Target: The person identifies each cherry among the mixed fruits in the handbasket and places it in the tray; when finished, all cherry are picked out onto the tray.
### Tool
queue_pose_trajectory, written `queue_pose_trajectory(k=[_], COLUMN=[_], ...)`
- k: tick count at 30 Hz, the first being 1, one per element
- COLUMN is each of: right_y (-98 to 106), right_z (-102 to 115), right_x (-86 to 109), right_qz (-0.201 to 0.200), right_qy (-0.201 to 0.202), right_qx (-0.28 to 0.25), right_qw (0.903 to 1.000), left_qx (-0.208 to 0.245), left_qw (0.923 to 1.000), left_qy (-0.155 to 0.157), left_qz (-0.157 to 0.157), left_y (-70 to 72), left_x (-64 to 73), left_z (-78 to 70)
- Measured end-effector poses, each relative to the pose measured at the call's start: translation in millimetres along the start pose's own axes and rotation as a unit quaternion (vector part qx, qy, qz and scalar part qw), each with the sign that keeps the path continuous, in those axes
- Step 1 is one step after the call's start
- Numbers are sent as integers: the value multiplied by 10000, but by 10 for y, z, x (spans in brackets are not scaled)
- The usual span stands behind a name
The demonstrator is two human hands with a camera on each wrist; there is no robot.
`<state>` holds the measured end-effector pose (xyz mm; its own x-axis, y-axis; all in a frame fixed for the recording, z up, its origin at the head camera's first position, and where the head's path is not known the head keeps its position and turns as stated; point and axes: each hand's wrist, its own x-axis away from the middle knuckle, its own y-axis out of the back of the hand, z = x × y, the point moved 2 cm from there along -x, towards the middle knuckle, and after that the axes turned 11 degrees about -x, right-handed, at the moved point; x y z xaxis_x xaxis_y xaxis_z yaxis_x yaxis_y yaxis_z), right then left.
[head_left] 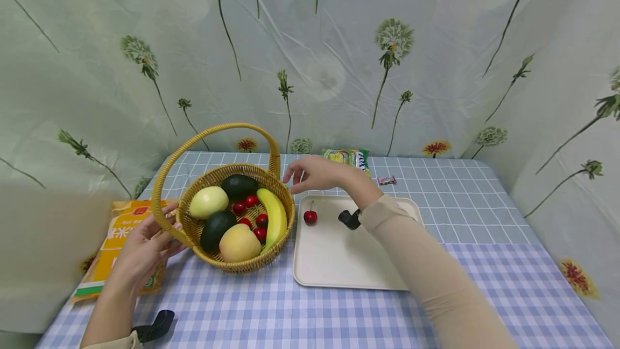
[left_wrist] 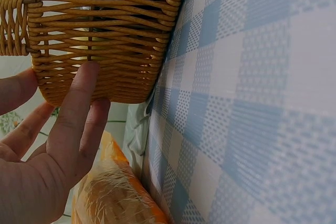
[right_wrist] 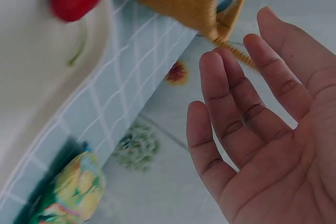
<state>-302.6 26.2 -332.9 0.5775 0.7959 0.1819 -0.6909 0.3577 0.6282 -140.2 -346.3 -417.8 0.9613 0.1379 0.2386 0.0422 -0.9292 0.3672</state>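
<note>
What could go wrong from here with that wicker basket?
The left hand touches the wicker basket, while the right hand is not gripping it, so a one-sided push might slide it into the shallow white tray close beside it. If it tilts, the banana lying along its side near the rim could tumble out.

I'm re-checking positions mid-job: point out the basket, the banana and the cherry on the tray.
Basket (left_wrist: 121, 30): left wrist view, on its woven side wall.
Banana (head_left: 274, 220): head view, on the middle of its yellow peel.
Cherry (head_left: 310, 217) on the tray (head_left: 339, 263): head view, on its red body, below the stem.
</note>
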Motion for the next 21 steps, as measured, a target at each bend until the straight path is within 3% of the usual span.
queue_pose_trajectory(k=[11, 21], right_y=[-163, -372], right_z=[381, 502], right_x=[-354, -702], right_qz=[385, 718], right_qy=[271, -16], right_qx=[456, 230], right_qw=[9979, 9971], left_qx=[36, 13], left_qw=[10000, 9999], left_qy=[-79, -133], left_qz=[43, 35], left_y=[22, 22], left_x=[-4, -7], left_z=[3, 18])
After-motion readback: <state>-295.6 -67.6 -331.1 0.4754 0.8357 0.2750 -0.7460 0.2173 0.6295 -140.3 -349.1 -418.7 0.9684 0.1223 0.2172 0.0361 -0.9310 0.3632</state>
